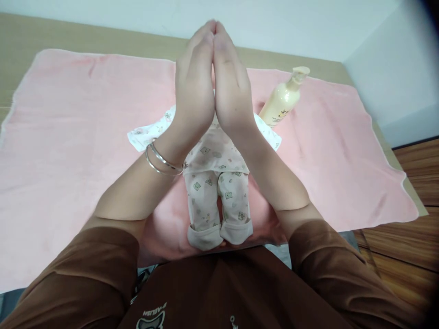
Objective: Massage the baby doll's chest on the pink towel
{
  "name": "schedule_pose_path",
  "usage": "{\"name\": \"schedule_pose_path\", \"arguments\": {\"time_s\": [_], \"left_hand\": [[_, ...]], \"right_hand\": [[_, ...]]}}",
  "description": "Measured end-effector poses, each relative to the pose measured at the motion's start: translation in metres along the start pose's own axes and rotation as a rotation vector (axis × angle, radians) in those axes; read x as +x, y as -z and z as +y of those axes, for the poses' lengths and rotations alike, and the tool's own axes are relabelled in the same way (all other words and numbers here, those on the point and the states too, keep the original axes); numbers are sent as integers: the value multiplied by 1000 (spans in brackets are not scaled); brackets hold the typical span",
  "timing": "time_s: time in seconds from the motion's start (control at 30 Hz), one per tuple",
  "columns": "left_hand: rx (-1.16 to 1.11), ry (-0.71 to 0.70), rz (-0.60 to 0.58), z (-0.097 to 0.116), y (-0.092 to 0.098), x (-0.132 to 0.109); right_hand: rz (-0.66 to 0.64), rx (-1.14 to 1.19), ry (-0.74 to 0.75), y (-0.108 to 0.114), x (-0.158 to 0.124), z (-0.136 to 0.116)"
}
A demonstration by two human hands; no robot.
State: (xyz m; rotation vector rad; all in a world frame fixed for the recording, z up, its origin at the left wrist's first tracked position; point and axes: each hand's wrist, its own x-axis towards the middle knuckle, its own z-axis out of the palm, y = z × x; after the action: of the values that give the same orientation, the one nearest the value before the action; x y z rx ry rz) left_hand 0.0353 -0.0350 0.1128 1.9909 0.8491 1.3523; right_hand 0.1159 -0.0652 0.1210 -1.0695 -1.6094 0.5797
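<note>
Two brown sleeves (85, 274) — left hand (194, 91) and right hand (231, 91) pressed flat together, grips empty — one doll (216, 183), one bottle (283, 103).

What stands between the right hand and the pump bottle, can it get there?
Likely yes. The right hand is pressed palm to palm against the left hand, holding nothing, and the pump bottle sits just to its right on the pink towel with nothing between.
</note>
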Motion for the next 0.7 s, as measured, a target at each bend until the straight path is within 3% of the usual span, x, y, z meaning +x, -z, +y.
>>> {"name": "schedule_pose_path", "arguments": {"time_s": [0.07, 0.13, 0.4, 0.7], "left_hand": [[34, 60, 183, -12, -3, 0], [81, 99, 255, -25, -4, -1], [568, 395, 124, -82, -6, -1], [630, 425, 179, -98, -22, -11]], "right_hand": [[34, -46, 47, 0, 5, 21], [18, -157, 56, 0, 8, 38], [-47, -509, 21, -2, 15, 90], [86, -615, 13, -16, 12, 118]]}}
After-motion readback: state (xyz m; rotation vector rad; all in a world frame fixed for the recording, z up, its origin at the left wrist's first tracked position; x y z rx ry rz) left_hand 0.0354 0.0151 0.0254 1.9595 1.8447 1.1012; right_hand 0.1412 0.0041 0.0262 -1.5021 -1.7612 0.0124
